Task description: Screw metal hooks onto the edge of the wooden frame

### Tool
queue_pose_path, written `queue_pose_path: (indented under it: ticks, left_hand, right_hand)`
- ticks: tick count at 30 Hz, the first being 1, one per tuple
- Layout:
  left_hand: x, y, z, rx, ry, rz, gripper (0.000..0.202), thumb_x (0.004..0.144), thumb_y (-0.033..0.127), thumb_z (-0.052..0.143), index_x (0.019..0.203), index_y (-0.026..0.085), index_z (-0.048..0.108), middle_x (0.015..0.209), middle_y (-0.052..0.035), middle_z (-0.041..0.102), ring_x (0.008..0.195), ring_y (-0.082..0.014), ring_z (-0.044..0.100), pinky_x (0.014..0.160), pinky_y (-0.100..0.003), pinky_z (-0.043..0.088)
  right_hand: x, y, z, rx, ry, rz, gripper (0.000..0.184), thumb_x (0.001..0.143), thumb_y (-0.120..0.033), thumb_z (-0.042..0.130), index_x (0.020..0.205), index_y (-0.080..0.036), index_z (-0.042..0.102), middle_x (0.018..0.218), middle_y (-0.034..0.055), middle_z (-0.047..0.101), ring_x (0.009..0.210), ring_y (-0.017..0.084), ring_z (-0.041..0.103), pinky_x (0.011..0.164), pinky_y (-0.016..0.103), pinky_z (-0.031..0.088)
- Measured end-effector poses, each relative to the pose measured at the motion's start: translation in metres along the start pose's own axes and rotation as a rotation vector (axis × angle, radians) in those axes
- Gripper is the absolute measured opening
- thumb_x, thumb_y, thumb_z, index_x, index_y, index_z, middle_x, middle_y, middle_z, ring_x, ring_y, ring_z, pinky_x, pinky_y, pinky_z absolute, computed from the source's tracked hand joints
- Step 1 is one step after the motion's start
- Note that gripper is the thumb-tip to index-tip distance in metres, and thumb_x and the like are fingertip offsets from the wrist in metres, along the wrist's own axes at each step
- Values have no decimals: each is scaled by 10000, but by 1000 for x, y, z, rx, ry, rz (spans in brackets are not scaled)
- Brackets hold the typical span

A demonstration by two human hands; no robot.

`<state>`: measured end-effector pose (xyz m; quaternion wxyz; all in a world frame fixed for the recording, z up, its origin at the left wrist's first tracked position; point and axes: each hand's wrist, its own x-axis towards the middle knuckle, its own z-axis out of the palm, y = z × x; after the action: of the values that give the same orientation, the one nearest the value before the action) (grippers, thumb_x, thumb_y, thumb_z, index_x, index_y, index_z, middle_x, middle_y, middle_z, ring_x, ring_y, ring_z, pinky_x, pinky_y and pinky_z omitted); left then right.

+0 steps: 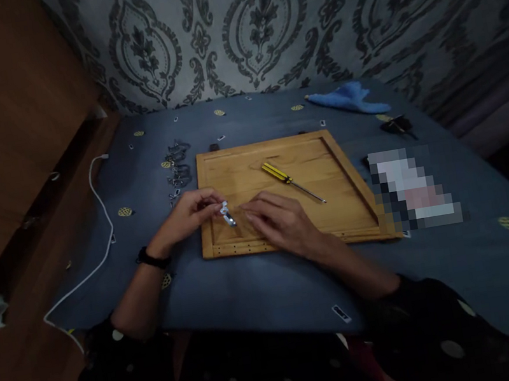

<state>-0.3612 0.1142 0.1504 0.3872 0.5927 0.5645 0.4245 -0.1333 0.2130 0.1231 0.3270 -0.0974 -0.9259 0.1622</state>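
Note:
My left hand [193, 212] is closed, pinching a small shiny metal fitting [228, 214] between thumb and fingertips, over the left part of a framed wooden panel [354, 178]. Facing it, my right hand [281, 220] has its fingers drawn together above the panel's near part; whatever lies between them is too small to make out. A screwdriver [277, 173] with a yellow and black handle rests on the panel, its shaft pointing towards the near right. Small dark holes run along the panel's near edge.
Several small metal pieces [177, 164] lie in a pile left of the panel. A blue cloth [349, 100] and a dark object [396, 125] are at the far right, with a blurred-out item [413, 188] nearer. A white cable [105, 207] runs down the left side.

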Motion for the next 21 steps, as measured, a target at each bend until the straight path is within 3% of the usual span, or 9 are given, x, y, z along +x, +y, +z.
queue_pose_path:
  ticks: [3, 8, 17, 21]
  left_hand:
    - [0, 0, 1, -1, -53, -9, 269, 889, 408, 693, 934, 143, 701, 820, -37, 709, 737, -129, 659, 714, -246, 540]
    - [-1, -2, -4, -2, -102, -29, 242, 887, 369, 709, 937, 133, 718, 851, -59, 748, 784, -157, 693, 744, -255, 551]
    - [-3, -1, -1, 35, -140, -53, 266, 907, 321, 659, 1071, 114, 691, 868, -61, 761, 774, -146, 703, 734, -236, 540]
    - [-2, 1, 2, 86, -131, -45, 281, 904, 343, 627, 1063, 120, 693, 882, -62, 754, 803, -156, 698, 753, -246, 529]
  right_hand:
    - [-1, -15, 6, 60, -28, -94, 260, 1066, -275, 484, 1072, -171, 721, 919, 75, 723, 816, 181, 677, 755, 303, 557]
    - [-4, -18, 11, 107, -66, -130, 241, 1057, -322, 527, 1073, -166, 709, 940, 89, 726, 867, 211, 671, 788, 333, 543]
    - [-9, -22, 22, 207, -98, 11, 66, 999, -239, 619, 959, -188, 631, 820, 42, 673, 750, 190, 613, 706, 299, 466]
    - [-8, -21, 25, 228, -125, 29, 86, 980, -221, 638, 899, -194, 644, 797, 31, 656, 729, 185, 586, 687, 294, 436]
